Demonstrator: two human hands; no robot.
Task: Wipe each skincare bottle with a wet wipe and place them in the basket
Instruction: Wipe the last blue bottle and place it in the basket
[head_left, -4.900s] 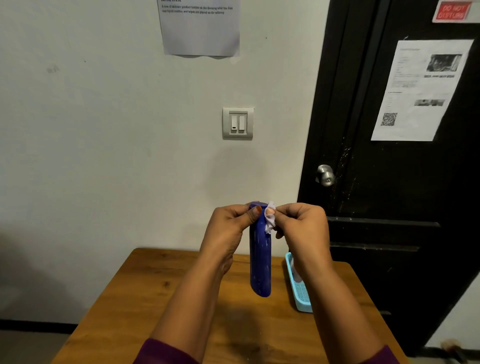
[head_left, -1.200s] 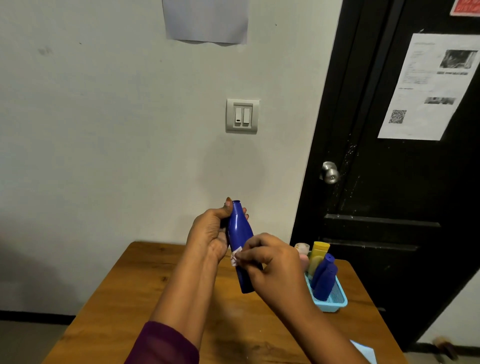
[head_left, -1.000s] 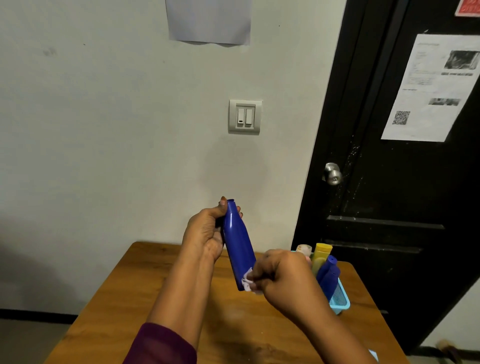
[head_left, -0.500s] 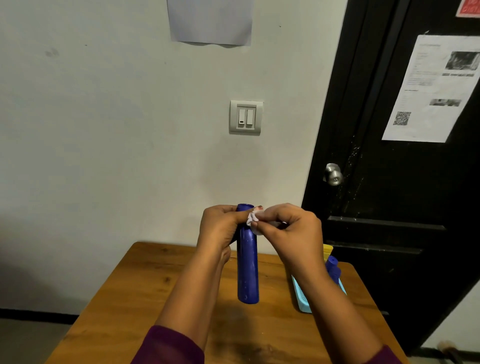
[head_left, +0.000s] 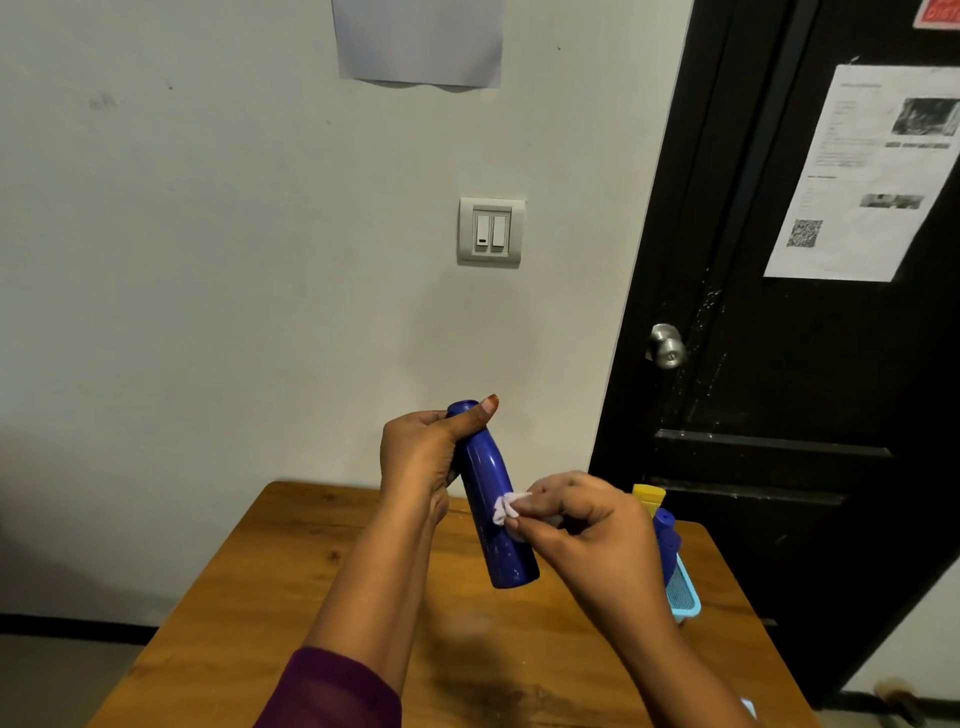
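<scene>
**A:** Blue bottle (head_left: 493, 499) up in the air, raised above and to the left of the basket (head_left: 685, 603), narrow end up, base leaning toward the basket.

**B:** The left hand (head_left: 421, 457) has its grip wrapped round the neck, thumb laid up by the cap. The right hand (head_left: 587, 525) has its grip pinched on a bunched wet wipe (head_left: 506, 509), pressing it to the bottle's mid-body on the basket side.

**A:** So we're mid-wipe. What makes this step a good one?

**B:** Long strokes, I'd say, neck to base. The left grip should roll the bottle between strokes so every face meets the wipe. The side turned away from the basket looks easiest to miss.

**A:** That wipe's a small wad.

**B:** It is, so it wants firm fingertip pressure. Opening it to a fresh face would cover more. The neck under the left grip needs a pass too, which means moving that hold lower for a moment.

**A:** Any risk?

**B:** A damp, smooth bottle held only at the neck could slip, so the hold needs to be snug.

**A:** And the basket itself?

**B:** It's sitting on the bench (head_left: 363, 571), with a yellow tube (head_left: 649, 496) and a smaller blue bottle (head_left: 667, 535) standing in it. The right hand hides the rest of the basket, so I can't tell how much room is left.
</scene>
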